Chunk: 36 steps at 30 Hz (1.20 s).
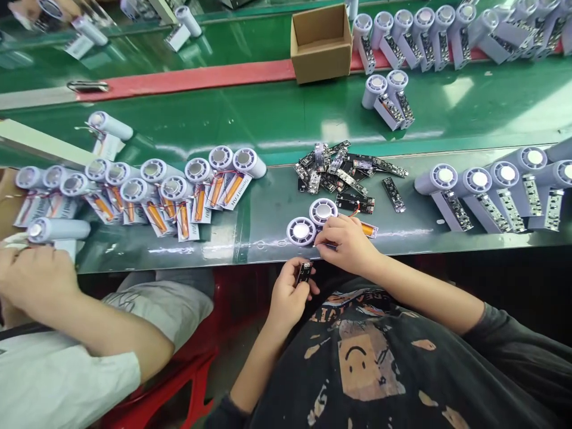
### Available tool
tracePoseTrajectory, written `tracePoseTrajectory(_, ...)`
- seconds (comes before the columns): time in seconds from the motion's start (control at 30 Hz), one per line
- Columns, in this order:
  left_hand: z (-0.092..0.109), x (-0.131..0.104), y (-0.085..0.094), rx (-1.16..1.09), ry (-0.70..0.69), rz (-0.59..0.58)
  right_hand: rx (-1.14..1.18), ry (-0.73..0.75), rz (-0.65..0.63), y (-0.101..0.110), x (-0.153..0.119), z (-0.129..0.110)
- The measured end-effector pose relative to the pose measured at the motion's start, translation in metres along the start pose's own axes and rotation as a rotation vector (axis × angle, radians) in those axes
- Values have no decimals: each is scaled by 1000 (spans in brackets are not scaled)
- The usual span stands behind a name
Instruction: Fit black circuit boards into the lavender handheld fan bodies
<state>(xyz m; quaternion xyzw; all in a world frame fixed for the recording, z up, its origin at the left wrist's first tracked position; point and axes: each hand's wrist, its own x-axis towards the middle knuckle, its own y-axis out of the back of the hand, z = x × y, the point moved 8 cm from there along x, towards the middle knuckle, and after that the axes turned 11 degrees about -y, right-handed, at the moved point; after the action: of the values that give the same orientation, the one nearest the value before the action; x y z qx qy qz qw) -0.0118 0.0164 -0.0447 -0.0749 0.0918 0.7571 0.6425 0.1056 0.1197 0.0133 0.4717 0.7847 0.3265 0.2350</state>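
Board (304,273): pinched upright in left hand (289,293), below counter (250,238) edge, close to the body for handling. Right hand (347,243) closed on a fan (322,211), steadying it at the edge. Board pile (344,173) within reach behind; finished fans (491,185) parked right.

The circuit board pile (346,173) lies behind two fan units (311,221), between rows of units.
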Motion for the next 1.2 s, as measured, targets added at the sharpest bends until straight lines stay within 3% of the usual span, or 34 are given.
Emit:
tracePoseTrajectory(0.1,19,7,9,73,-171,76,-7,-2,-43,0,1,0)
tracePoseTrajectory(0.2,47,13,14,362,-435,139,-29,-5,-100,-1,0,-1)
tracePoseTrajectory(0.33,73,16,-4,791,-819,92,-51,-21,-161,-5,0,-1)
tracePoseTrajectory(0.43,74,18,-9,912,-920,76,-23,-1,-170,-5,1,1)
tracePoseTrajectory(0.53,75,16,-7,946,-949,88,122,32,-62,10,1,5)
tracePoseTrajectory(0.63,76,14,-5,926,-902,83,183,77,53,25,-5,5)
tracePoseTrajectory(0.77,69,14,1,773,-700,105,-79,163,33,11,-21,-12)
tracePoseTrajectory(0.93,45,19,13,552,-369,177,-119,165,1,-9,-26,-20)
tracePoseTrajectory(1.2,3,21,18,175,-99,204,-85,96,-35,-11,-14,-12)
